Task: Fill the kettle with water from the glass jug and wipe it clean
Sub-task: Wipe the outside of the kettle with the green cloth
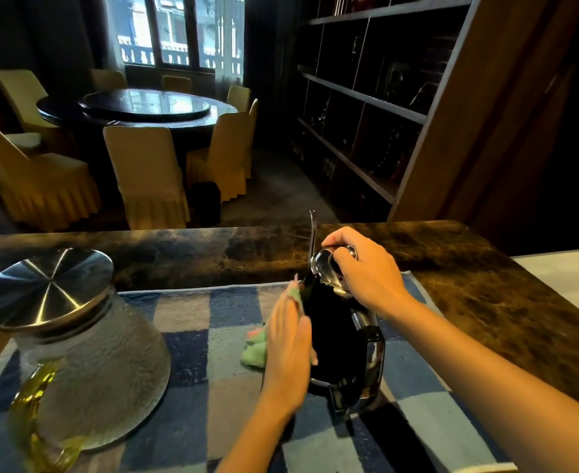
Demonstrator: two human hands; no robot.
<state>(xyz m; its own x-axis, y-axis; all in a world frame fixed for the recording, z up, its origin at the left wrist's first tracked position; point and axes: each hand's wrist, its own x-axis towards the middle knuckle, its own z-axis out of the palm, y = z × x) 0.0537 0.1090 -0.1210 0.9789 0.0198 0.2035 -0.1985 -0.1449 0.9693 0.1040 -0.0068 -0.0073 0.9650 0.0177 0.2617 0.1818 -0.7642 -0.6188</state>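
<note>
A black kettle [335, 339] with a thin upright spout and chrome handle stands on a blue checked mat [192, 339]. My right hand [363, 268] curls over its shiny lid [323, 264] from above. With straight fingers, my left hand [289, 343] presses a green and pink cloth [255, 351] flat against the kettle's left side. The textured glass jug [90, 363], with a steel lid and a yellow-green handle, stands at the left of the mat, apart from both hands.
The mat lies on a dark marbled counter [486, 295] whose far edge drops to a dining room with a round table [138, 107] and covered chairs. A tall dark shelf unit [366, 97] rises at the right behind the counter.
</note>
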